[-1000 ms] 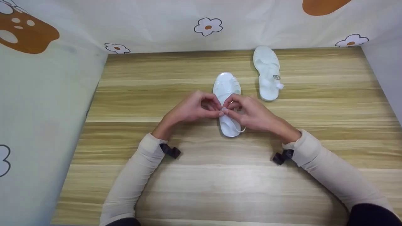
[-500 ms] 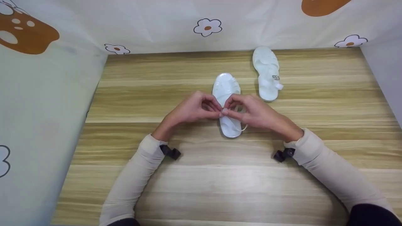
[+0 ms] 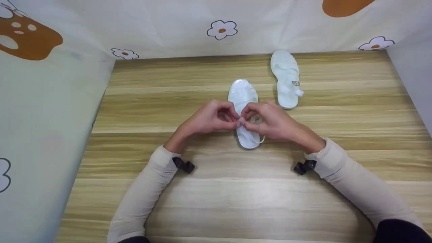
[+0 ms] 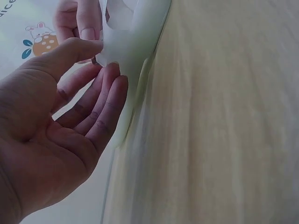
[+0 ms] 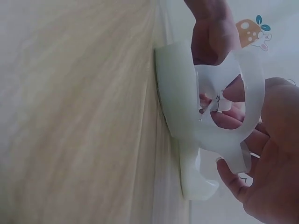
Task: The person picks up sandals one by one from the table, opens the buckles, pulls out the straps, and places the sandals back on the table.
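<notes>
A white translucent sandal [image 3: 243,92] lies on the wooden table [image 3: 236,195], toe pointing away from me. Both hands meet over its middle. My left hand [image 3: 233,118] pinches the ankle strap [image 4: 112,58] between thumb and fingers. My right hand [image 3: 249,120] pinches the same strap [image 5: 252,93] at its small metal buckle [image 5: 216,100], fingers curled under the strap loop. The sandal's heel [image 3: 249,141] shows below the hands. In the right wrist view the sole [image 5: 175,84] stands on edge against the wood. A second matching sandal [image 3: 286,79] lies apart at the back right, untouched.
Fabric walls with flower prints [image 3: 221,29] close in the table at the back, the left and the right. Black wrist mounts [image 3: 184,165] [image 3: 303,167] hang just over the wood by my sleeves.
Both hands stay at the strap and buckle with only small finger movements. The sandal has barely shifted, and the far sandal has not moved.
</notes>
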`<state>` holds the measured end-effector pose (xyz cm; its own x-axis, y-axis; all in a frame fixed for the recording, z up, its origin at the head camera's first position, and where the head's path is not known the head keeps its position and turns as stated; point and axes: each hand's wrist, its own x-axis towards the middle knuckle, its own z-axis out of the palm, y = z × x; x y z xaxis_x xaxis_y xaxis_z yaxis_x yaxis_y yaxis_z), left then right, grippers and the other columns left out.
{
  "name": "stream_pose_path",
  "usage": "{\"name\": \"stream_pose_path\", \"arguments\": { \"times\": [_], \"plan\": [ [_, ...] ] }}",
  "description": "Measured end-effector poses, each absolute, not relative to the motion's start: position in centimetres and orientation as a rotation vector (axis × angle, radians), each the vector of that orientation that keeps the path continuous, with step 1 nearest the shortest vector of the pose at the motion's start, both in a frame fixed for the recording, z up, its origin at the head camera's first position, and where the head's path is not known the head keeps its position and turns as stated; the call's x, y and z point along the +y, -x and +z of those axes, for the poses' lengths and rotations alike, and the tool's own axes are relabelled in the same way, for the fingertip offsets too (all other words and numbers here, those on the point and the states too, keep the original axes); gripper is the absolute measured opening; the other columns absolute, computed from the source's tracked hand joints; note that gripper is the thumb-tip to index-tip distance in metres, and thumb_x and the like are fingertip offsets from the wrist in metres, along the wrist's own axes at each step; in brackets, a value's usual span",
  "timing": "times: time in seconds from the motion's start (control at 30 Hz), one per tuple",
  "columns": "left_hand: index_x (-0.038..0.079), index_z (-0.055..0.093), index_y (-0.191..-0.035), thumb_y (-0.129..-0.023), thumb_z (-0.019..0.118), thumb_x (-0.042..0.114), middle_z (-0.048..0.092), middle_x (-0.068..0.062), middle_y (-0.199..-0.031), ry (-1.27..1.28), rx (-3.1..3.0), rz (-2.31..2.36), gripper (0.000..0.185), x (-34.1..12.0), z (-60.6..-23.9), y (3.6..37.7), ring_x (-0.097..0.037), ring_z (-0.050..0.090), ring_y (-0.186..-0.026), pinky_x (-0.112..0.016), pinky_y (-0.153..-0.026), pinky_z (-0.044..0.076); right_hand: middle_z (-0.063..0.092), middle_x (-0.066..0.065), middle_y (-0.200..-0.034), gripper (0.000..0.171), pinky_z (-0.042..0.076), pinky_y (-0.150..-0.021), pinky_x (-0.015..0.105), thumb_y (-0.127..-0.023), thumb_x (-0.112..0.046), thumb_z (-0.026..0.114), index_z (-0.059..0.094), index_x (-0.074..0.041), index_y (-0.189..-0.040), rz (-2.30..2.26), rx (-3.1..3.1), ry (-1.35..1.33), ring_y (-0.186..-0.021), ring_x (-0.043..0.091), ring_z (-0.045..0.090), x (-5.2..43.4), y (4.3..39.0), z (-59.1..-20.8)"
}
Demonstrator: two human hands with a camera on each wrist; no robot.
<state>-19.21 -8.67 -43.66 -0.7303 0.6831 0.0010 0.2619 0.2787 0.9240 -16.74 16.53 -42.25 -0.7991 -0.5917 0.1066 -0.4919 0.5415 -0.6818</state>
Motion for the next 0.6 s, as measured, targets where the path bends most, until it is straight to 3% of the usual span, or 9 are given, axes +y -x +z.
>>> {"name": "stream_pose_path", "arguments": {
  "times": [0.13, 0.33, 0.6],
  "plan": [
    [0.004, 0.072, -0.096, -0.093, 0.086, 0.015, 0.08, -0.006, -0.097, -0.891, 2.17, 1.447, 0.018, -8.51, -43.75, 19.15, -0.016, 0.075, -0.09, -0.034, -0.085, 0.066, 0.084, -0.005, -0.101, 0.012, 0.046, -0.101, 0.045, -0.098, -0.025, 0.079, 0.073, -0.017, -0.106, -1.052, 2.653, 0.96, -0.109, 0.016, 0.077, 16.6, 16.65, -42.39],
    [0.001, 0.071, -0.097, -0.092, 0.085, 0.012, 0.079, -0.007, -0.099, -0.913, 2.154, 1.462, 0.018, -8.48, -44.05, 19.21, -0.016, 0.074, -0.09, -0.035, -0.085, 0.065, 0.084, -0.008, -0.1, 0.013, 0.042, -0.097, 0.043, -0.1, -0.028, 0.077, 0.072, -0.018, -0.107, -0.989, 2.676, 1.008, -0.108, 0.016, 0.076, 16.73, 16.64, -42.38],
    [0.004, 0.075, -0.102, -0.093, 0.087, 0.014, 0.079, -0.006, -0.1, -0.895, 2.11, 1.499, 0.017, -8.87, -44.43, 19.54, -0.017, 0.075, -0.092, -0.036, -0.088, 0.066, 0.083, -0.001, -0.107, 0.011, 0.055, -0.105, 0.043, -0.099, -0.018, 0.077, 0.07, -0.015, -0.106, -1.1, 2.596, 0.981, -0.11, 0.016, 0.079, 16.97, 17.0, -42.41]
  ]
}}
